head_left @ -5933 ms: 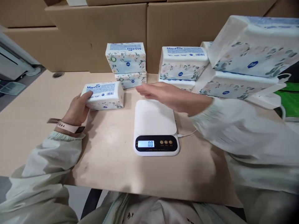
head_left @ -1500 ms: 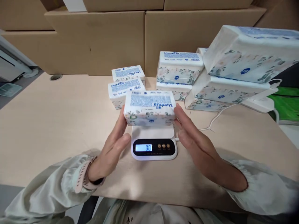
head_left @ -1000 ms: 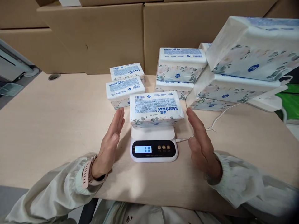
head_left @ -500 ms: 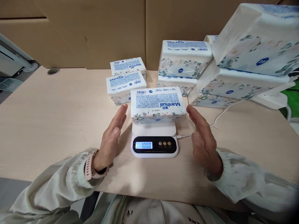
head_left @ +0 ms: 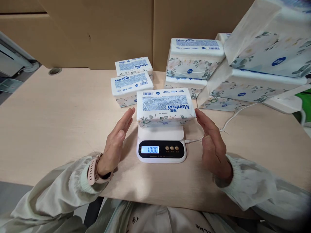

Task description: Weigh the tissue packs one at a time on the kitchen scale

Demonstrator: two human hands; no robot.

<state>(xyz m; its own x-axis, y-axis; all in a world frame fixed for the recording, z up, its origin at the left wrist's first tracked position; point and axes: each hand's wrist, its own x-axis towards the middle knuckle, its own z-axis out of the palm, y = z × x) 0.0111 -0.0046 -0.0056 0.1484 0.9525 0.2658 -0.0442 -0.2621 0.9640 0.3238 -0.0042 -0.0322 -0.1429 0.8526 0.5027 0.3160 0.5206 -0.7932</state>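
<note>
A white tissue pack (head_left: 165, 105) with blue print and a floral band rests on the plate of a white digital kitchen scale (head_left: 160, 133). The lit display (head_left: 150, 149) reads 100.0. To the left of the pack, my left hand (head_left: 116, 142) is held upright with fingers stretched out, a small gap away and holding nothing. On the other side my right hand (head_left: 212, 145) is also open, its fingertips close to the pack's right end; whether they touch it I cannot tell. A pink watch strap (head_left: 92, 171) circles my left wrist.
Two tissue packs (head_left: 132, 84) lie behind the scale to the left. Several more packs (head_left: 195, 60) are stacked at the back right. A white cable (head_left: 230, 119) runs from the scale toward the right. Cardboard (head_left: 116, 35) stands along the table's back edge, near a round cable hole (head_left: 55, 71).
The view has shifted slightly. My hands, the tissue pack and the scale keep nearly the same places, and the reading is the same.
</note>
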